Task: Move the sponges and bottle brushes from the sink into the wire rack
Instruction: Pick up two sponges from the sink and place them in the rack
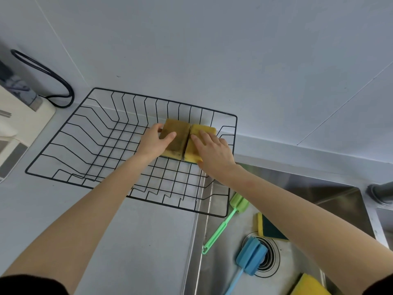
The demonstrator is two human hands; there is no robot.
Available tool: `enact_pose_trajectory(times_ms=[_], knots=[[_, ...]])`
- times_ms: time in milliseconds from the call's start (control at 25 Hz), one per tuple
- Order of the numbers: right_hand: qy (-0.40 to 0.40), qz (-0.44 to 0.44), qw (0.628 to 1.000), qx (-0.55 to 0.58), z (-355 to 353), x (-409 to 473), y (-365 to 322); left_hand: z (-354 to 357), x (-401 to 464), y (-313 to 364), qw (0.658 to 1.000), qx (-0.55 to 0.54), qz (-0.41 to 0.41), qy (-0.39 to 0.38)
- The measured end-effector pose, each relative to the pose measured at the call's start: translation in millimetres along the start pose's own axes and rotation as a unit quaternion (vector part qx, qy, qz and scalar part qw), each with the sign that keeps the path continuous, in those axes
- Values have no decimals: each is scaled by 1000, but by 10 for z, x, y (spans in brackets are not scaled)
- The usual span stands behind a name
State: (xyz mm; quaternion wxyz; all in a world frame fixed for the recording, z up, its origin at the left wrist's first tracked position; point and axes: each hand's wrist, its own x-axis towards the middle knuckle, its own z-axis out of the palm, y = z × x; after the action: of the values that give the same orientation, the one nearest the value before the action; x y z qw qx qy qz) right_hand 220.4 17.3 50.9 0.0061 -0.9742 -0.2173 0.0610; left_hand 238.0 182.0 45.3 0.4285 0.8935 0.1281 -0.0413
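Two sponges lie side by side at the right end of the black wire rack. My left hand grips the stained brownish sponge. My right hand rests on the yellow sponge, fingers over its top and thumb at its near edge. In the steel sink lie a green bottle brush, a blue bottle brush over the drain, a yellow sponge with a dark green pad partly under my right forearm, and another yellow sponge at the bottom edge.
The rack's right end overhangs the sink's left edge. A cream appliance with a looped black cable stands at the left. A grey tap base sits at the far right. A pale wall rises behind the counter.
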Motion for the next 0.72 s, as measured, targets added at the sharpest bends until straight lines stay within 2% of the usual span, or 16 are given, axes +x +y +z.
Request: enact_pose_trajectory(times_ms=[200, 440, 720], knots=[[16, 16, 1000, 5, 10, 3, 1, -50, -89, -55, 994, 72, 14, -86], [3, 19, 1000, -3, 10, 12, -1, 22, -127, 20, 992, 101, 31, -72], [-18, 20, 993, 115, -221, -128, 89, -68, -220, 204, 979, 173, 65, -83]])
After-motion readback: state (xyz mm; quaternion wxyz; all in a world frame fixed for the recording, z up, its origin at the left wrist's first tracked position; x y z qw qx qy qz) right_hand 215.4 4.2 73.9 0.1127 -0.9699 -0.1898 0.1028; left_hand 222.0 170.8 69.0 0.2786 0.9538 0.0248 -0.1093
